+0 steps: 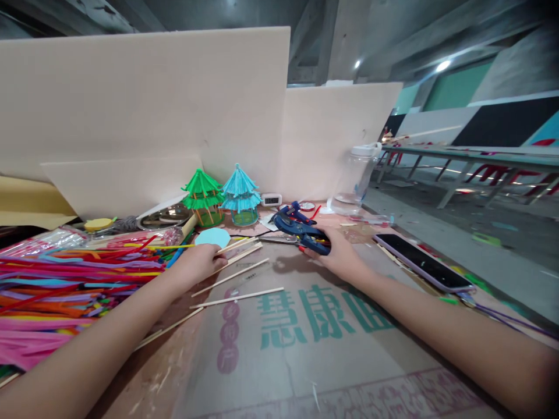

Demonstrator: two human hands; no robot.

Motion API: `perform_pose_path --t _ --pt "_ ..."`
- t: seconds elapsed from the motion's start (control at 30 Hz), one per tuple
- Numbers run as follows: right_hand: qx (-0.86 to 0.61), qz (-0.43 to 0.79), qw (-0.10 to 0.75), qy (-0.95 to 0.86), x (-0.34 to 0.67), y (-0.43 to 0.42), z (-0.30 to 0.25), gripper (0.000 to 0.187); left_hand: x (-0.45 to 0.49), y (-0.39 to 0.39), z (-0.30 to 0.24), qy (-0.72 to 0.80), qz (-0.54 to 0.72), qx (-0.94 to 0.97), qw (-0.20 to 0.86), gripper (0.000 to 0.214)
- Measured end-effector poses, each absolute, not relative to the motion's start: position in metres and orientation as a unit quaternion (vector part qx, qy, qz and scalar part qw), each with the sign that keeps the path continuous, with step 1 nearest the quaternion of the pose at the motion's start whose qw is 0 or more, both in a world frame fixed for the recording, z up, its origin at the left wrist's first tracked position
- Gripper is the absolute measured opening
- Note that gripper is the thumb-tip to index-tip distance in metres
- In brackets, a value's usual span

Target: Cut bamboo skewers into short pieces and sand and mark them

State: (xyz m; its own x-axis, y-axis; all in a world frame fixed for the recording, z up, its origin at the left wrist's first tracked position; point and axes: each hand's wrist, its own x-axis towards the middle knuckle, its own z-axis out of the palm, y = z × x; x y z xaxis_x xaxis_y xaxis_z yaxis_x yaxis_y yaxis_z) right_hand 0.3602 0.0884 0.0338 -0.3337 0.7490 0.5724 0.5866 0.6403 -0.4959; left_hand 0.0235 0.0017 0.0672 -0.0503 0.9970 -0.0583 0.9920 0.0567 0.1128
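Observation:
My left hand (198, 263) is closed round a few thin wooden sticks (244, 250) that lie on the cardboard-covered table (305, 361), just below a pale blue paper disc (212, 237). My right hand (338, 253) grips the handle of a blue glue gun (299, 224), whose nozzle points left. More loose sticks (238, 297) lie between my forearms. Behind stand two small straw pavilions, one green (203, 198) and one light blue (240, 195).
A big heap of coloured pipe cleaners and straws (65, 285) fills the left. A phone (421, 262) lies at the right near the table edge, a clear water bottle (356, 177) behind it. Beige boards (174, 110) wall off the back. A small clock (271, 199) sits there.

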Motion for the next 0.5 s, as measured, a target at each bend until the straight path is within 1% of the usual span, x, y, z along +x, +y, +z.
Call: perform_pose_path --t 0.13,0.33,0.5 --pt "-0.411 0.1 0.404 -0.811 0.36 0.0876 0.034 0.053 0.0254 0.0014 0.0683 0.709 0.016 0.7 0.084 0.028" --pt "-0.405 0.104 0.408 -0.812 0.3602 0.0872 0.034 0.052 0.0214 0.0021 0.068 0.713 0.005 0.697 0.073 0.036" --pt "-0.406 0.105 0.403 -0.814 0.36 0.0863 0.0355 0.052 0.0215 0.0027 0.0669 0.719 0.007 0.691 0.074 0.031"
